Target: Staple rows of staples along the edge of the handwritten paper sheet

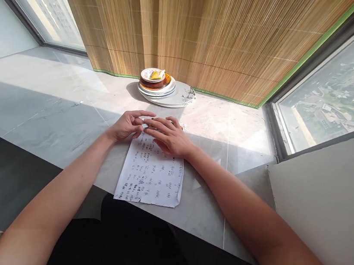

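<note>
A white sheet of paper (157, 186) with handwriting lies on the stone ledge (199, 213), its lower edge close to the ledge's front. My left hand (128, 125) is at the sheet's upper left corner, with thumb and fingertips closed on a small pale thing that I cannot make out. Palm down over the top of the sheet, my right hand (171, 136) has its fingers stretched out, their tips reaching the left hand's fingertips. Something small and colourful shows partly behind the right hand; most of it is hidden.
Beyond the hands stands a stack of plates (158, 89), with a small yellow packet (156, 75) on top. A bamboo blind (190, 30) hangs behind it. Windows are at left and right, and a white wall (326, 191) borders the ledge on the right.
</note>
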The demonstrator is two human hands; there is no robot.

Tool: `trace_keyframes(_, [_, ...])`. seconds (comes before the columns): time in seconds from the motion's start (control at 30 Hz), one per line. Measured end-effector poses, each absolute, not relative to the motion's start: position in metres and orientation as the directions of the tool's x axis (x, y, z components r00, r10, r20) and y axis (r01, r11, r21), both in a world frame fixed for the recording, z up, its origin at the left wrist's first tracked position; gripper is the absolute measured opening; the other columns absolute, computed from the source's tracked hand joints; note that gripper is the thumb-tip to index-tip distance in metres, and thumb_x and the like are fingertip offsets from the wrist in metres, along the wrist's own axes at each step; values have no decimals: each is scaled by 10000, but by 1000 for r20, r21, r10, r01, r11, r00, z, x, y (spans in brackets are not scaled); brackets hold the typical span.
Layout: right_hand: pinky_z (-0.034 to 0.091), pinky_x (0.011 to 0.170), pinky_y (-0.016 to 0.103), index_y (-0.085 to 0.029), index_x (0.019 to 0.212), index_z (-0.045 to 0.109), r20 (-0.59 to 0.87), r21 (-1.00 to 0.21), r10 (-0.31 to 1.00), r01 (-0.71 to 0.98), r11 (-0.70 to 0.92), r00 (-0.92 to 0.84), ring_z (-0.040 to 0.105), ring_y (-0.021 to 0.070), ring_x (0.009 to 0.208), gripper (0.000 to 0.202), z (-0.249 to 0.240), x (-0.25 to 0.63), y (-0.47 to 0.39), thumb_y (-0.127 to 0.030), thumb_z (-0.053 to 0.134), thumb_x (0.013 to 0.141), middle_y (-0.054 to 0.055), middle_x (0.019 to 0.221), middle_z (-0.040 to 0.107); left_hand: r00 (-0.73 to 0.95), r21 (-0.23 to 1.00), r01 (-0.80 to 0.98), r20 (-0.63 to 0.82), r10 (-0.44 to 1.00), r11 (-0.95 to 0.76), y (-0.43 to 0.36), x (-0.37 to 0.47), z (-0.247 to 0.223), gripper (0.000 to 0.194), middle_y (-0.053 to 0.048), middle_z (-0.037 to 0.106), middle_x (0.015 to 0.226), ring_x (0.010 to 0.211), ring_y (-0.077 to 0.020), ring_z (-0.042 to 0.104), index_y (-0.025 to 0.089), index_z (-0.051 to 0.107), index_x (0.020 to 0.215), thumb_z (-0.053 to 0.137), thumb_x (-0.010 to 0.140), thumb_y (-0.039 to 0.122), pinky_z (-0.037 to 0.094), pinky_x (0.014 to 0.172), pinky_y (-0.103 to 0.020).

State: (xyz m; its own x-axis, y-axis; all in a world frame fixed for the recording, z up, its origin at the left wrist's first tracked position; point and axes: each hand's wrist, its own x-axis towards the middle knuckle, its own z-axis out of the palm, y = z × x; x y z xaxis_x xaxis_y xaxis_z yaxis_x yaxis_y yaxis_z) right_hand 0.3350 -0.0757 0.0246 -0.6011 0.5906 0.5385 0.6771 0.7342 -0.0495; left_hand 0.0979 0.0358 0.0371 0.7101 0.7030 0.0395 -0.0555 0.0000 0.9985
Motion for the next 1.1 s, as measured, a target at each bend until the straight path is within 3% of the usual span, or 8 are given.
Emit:
trace_keyframes(0.1, [303,1183,491,-344,1575,459,542,-45,577,665,746,-611,443,266,1506,587,25,335,-77,-164,508,1019,26,1687,473,730,996,-76,82,679,-38,35,98,37,731,-92,780,817,403,-96,496,176,767,1283,1037,622,335,405,383,-233])
trace_keyframes(0.2, [317,1177,497,-352,1570,463,551,-74,596,677,732,-584,464,289,1477,611,26,334,-79,-159,533,994,34,1668,490,732,992,-94,125,669,-82,33,100,39,739,-28,697,623,375,-120,506,161,762,1252,1030,640,477,422,403,-248])
trace_keyframes(0.3, [359,1151,504,-348,1537,492,614,-182,674,757,628,-411,493,309,1424,588,23,335,-76,-149,523,985,56,1617,516,622,971,-147,239,745,-189,36,104,39,597,-49,697,631,377,-116,499,160,779,1118,903,784,639,395,397,-242])
trace_keyframes(0.5, [453,1033,564,-267,1351,599,567,-641,731,761,102,380,516,358,1312,355,11,352,-56,-262,464,1023,154,1424,535,151,936,-45,353,923,-350,59,104,29,340,-3,607,595,462,-82,462,184,688,798,712,1006,452,306,432,-179])
trace_keyframes(0.7, [402,1082,607,-234,1000,646,214,-740,761,610,-284,613,545,363,1250,226,9,358,-49,-356,456,987,133,1247,625,345,709,431,443,828,-559,72,100,14,239,-87,775,1193,1045,-245,705,207,779,1048,609,907,297,582,801,-325])
trace_keyframes(0.87, [388,1074,634,-222,843,634,207,-742,771,610,-277,603,538,394,1231,252,7,358,-47,-349,456,968,158,1184,647,550,542,526,371,748,-656,78,102,6,370,-74,705,1434,1447,-331,549,228,804,1190,514,983,329,431,1221,-505])
trace_keyframes(1.0, [397,1073,607,-225,864,629,303,-808,740,574,-135,600,534,368,1219,305,10,358,-50,-396,431,1021,156,1256,636,580,491,534,378,721,-688,82,101,1,350,-78,747,1361,1363,-328,626,242,825,1124,520,953,251,432,1220,-523])
trace_keyframes(1.1, [460,1013,499,-243,894,628,515,-749,778,630,204,361,573,297,1106,409,16,355,-56,-445,334,1093,113,1119,656,546,496,516,437,714,-698,82,100,0,258,-69,797,1192,1216,-308,694,248,818,987,578,897,222,521,1119,-481])
